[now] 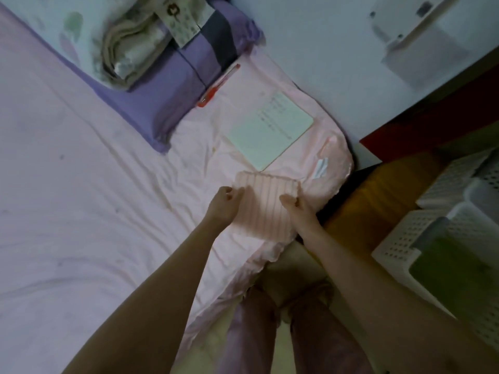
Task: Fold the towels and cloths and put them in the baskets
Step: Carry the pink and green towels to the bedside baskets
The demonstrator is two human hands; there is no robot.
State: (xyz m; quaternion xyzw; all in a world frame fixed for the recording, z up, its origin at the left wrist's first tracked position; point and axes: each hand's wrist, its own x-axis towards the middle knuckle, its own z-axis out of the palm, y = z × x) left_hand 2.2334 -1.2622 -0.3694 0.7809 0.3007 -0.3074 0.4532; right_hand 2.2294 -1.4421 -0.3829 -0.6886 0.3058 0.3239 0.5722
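A folded pink ribbed towel (263, 203) lies on the corner of the pink bed sheet (94, 211), near the bed's edge. My left hand (225, 205) sits at the towel's left side with its fingers curled against that edge. On the right side my right hand (295, 207) has its fingers curled at the edge too. Whether either hand pinches the fabric is too blurred to tell. White perforated baskets (437, 220) stand on the floor to the right; the nearest one holds a green cloth (456, 268).
A white sheet of paper (270, 129) lies just beyond the towel. A red pen (213, 90) rests beside a purple pillow (172, 85) that carries a folded beige cloth (127, 49). My legs stand between the bed and the baskets. A white appliance (421, 36) stands far right.
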